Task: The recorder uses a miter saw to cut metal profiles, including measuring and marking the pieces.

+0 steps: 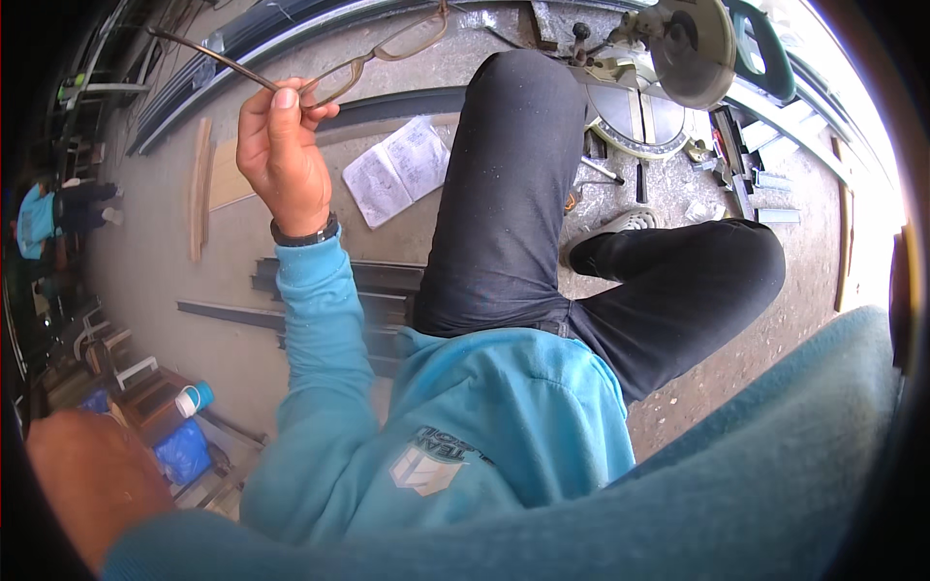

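My left hand (286, 145) is raised at upper centre, shut on a pair of eyeglasses (346, 76), with thumb and fingers pinching a temple near the hinge. Across the lower edge, very close to the camera, my right arm (678, 445) reaches leftward in a teal sleeve. My right hand (92, 465) is a blurred patch at lower left, its fingers hidden. Beyond the glasses, an open notebook (395, 172) lies on the floor beside my bent left leg.
A chop saw (690, 58) stands ahead, with metal offcuts at its right. Long metal profiles (223, 308) and wooden strips (201, 189) lie on the floor (228, 358). A person (39, 218) is at far left. A white-and-blue cup (194, 397) and blue bag (182, 450) sit lower left.
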The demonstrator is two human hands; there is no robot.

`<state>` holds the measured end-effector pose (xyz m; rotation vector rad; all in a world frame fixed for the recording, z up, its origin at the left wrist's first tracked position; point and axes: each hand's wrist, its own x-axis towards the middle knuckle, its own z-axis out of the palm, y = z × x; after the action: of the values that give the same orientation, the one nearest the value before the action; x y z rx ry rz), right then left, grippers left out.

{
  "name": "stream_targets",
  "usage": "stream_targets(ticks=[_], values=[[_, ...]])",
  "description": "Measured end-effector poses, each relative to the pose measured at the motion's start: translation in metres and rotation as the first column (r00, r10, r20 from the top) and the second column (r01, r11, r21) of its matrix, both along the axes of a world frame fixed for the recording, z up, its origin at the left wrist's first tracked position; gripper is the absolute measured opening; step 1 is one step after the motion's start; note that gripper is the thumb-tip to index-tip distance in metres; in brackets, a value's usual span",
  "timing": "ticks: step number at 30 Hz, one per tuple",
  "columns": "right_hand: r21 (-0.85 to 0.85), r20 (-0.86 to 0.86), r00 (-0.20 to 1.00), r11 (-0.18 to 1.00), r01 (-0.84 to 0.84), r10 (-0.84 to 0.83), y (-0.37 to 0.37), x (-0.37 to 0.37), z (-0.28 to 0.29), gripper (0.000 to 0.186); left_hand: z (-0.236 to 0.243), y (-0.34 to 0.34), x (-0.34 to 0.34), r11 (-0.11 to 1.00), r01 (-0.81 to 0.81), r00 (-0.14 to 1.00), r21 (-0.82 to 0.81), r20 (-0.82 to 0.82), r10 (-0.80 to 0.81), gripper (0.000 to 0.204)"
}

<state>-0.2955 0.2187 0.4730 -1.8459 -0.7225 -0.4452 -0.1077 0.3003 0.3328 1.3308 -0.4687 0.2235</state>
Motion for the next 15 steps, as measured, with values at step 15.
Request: stream_targets(ticks=[15], values=[[-0.08, 0.111, 0.956, 0.961, -0.265, 0.273, 0.076, 0.006, 0.029, 0.021, -0.009, 0.001, 0.002, 0.997, 0.046, 0.999, -0.068, -0.002, -0.046, 0.016]])
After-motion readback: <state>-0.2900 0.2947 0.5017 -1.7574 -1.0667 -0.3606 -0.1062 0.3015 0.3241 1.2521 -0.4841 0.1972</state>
